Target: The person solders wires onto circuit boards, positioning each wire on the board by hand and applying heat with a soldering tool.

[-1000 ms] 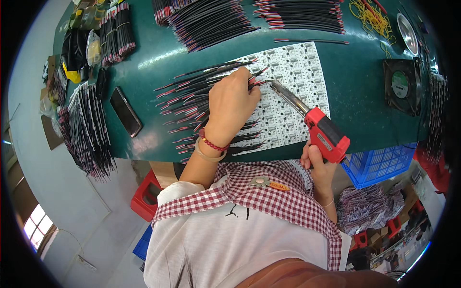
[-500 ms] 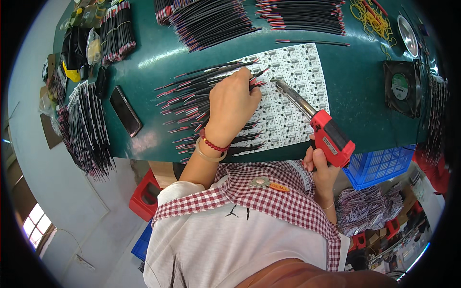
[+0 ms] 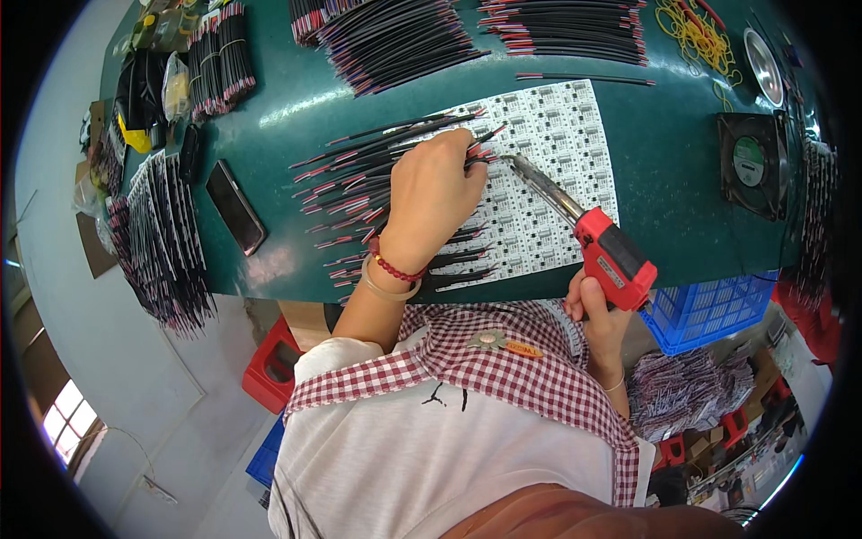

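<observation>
A panel of white circuit boards lies on the green table, with a row of black cables across its left part, their ends stripped to red and white wires. Over these cables my left hand is closed, fingertips pinching a black cable whose wire ends rest at the boards. My right hand grips a red and black soldering gun near the table's front edge. The gun's metal tip points up and left, very close to the pinched wires; whether it touches them I cannot tell.
Stacks of black cables lie at the back, with a single cable before them. A phone and finished-looking cable strips are at left. To the right stand a black fan, a metal dish and a blue crate.
The soldering gun has shifted slightly left, bringing its tip nearer the wires at my left fingertips. My left hand keeps its pinch almost in place.
</observation>
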### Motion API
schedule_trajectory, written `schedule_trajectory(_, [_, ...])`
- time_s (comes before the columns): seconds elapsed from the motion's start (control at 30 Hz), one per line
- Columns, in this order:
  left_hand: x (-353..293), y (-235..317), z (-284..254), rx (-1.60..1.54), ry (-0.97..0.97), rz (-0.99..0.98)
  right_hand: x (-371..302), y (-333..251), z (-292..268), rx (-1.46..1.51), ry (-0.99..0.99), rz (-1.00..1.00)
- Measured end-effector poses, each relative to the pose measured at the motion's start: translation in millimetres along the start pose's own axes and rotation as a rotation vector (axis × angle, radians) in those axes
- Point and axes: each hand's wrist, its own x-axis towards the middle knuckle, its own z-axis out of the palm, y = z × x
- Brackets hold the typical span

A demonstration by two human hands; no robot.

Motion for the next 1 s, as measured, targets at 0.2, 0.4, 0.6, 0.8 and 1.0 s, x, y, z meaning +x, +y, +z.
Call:
schedule_trajectory(0.2, [0.2, -1.2, 0.1, 0.007, 0.013, 0.011, -0.8, 2.3, 2.3, 0.007, 0.050, -0.013])
schedule_trajectory(0.4, [-0.2, -1.4, -0.9, 0.003, 0.007, 0.014, -5.6, 3.3, 1.7, 0.129, 0.074, -0.050])
schedule_trajectory(0.6, [0.0, -2.5, -1.5, -0.027, 0.018, 0.045, -4.8, 4.4, 2.4, 0.065, 0.033, -0.039])
schedule_trajectory(0.8, [0.5, -2.3, -1.0, -0.019, 0.006, 0.055, -5.7, 16.3, -5.9, -0.021, -0.046, -0.009])
schedule_trajectory(1.0, [0.1, -3.1, -0.3, -0.006, 0.006, 0.051, -8.8, 19.6, -5.1, -0.027, 0.007, 0.001])
